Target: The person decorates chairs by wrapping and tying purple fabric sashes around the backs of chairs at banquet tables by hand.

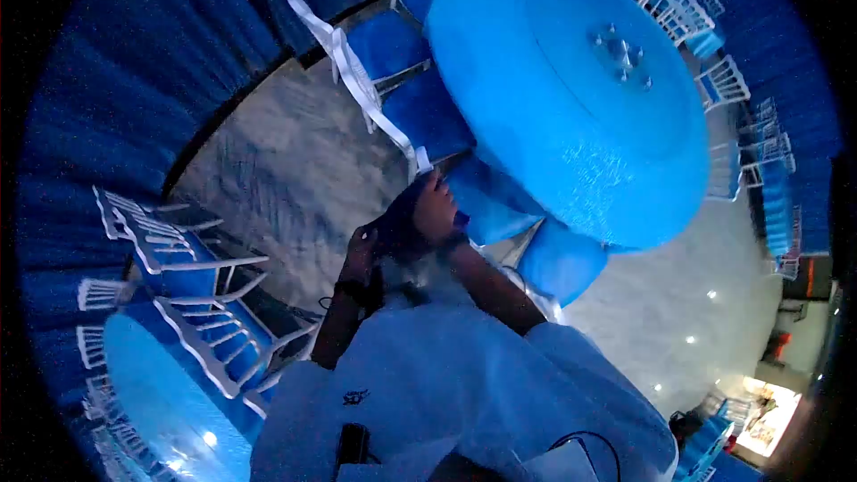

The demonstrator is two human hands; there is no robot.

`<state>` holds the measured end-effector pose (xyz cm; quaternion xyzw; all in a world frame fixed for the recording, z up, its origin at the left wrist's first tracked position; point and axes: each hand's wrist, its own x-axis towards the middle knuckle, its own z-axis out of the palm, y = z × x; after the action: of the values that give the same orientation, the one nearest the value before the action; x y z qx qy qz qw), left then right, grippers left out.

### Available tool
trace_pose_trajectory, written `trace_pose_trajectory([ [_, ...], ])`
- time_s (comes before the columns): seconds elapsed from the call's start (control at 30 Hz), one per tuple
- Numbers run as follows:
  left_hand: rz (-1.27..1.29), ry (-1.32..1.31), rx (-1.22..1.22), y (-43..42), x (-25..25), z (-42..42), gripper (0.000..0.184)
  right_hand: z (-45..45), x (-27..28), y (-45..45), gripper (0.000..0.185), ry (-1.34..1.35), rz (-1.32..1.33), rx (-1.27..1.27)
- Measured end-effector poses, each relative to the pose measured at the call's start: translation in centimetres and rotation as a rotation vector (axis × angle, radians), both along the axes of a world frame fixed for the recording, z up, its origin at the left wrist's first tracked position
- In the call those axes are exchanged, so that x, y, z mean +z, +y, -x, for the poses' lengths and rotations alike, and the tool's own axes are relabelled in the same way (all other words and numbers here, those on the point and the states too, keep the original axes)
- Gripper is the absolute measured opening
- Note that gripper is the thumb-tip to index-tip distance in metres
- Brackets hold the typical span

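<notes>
In front of my chest, both hands are on a dark, soft-looking bundle that looks like a cloth (398, 228). My right hand (436, 207) is closed around its upper right side, the fingers curled over it. On its lower left side is my left hand (361, 253), also closed, with a dark band on the wrist. Dim light hides the cloth's edges and folds. Just beyond my hands stands a white chair (375, 107) with a blue seat, beside a large round table (509, 116) covered in blue.
A clear centrepiece (625, 55) stands on the round table. Other white chairs (210, 321) and a second blue table (161, 384) are at the lower left. Blue drapes (134, 80) line the left wall. Grey floor (286, 152) shows between them.
</notes>
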<state>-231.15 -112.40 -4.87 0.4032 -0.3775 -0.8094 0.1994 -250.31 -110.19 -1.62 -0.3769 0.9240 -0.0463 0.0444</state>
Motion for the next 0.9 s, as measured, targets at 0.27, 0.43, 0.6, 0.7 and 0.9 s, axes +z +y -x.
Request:
trace_pose_trajectory([
  [0.27, 0.245, -0.068, -0.054, -6.8, 1.2, 0.4, 0.04, 1.0, 2.4, -4.5, 0.057, -0.021, 0.041, -0.12],
  [0.43, -0.053, 0.132, -0.082, -14.2, -3.1, 1.9, 0.038, 3.2, 2.9, -4.8, 0.06, -0.519, 0.129, -0.093],
  [0.6, -0.061, 0.355, -0.048, -20.3, -0.1, 1.1, 0.035, 3.0, 1.2, -8.4, 0.02, -0.205, 0.627, 0.086],
  [0.7, -0.017, 0.24, 0.007, -21.9, 4.3, -0.4, 0.036, 2.9, -4.0, -12.0, 0.016, 0.216, 0.275, 0.19],
  [0.9, 0.238, 0.19, -0.056, -24.8, -3.9, -4.2, 0.03, 0.4, 2.0, -17.0, 0.032, 0.097, 0.326, 0.163],
])
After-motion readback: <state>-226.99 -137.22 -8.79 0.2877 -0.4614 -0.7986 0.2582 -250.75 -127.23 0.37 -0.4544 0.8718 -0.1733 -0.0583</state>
